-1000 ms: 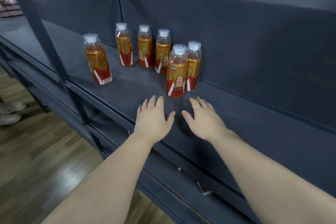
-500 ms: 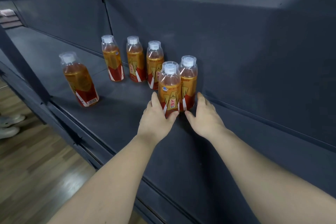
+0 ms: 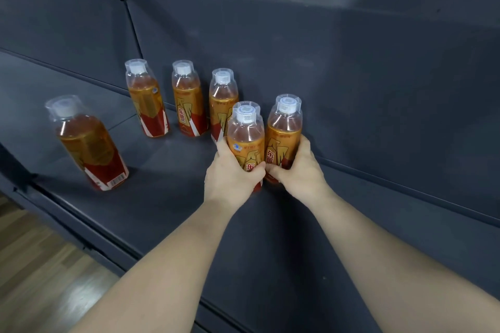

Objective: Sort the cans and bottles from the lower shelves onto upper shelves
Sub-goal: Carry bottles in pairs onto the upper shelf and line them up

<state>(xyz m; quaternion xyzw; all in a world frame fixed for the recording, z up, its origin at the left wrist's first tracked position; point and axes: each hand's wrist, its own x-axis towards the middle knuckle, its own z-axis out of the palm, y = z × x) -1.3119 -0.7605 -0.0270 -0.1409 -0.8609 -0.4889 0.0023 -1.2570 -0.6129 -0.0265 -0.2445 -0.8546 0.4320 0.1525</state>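
Head view, largest thing first: what fills it?
— A dark grey metal shelf (image 3: 162,197), running from the left edge down to the lower right of the frame. Its back panel (image 3: 351,76), the same grey, rises across the upper right.

And at the lower left?
— A strip of wooden floor (image 3: 40,278), below the shelf's front edge.

Where are the hands?
— Both forearms reach in from the bottom edge and meet at the centre of the frame. The left hand (image 3: 232,176) is curled round the lower half of the front bottle (image 3: 244,140). The right hand (image 3: 300,170) is wrapped round the rear bottle (image 3: 284,132), just right of it and close to the back panel. The two bottles touch side by side.

Are they lifted?
— I cannot tell; the hands hide most of their bases.

Other bottles?
— All are alike: clear plastic, amber drink, red and gold label, white cap under a clear cover. A row of three bottles (image 3: 188,100) stands upright along the back panel, just left of the held pair. A lone bottle (image 3: 86,143) stands well apart at centre left, near the shelf's front edge.
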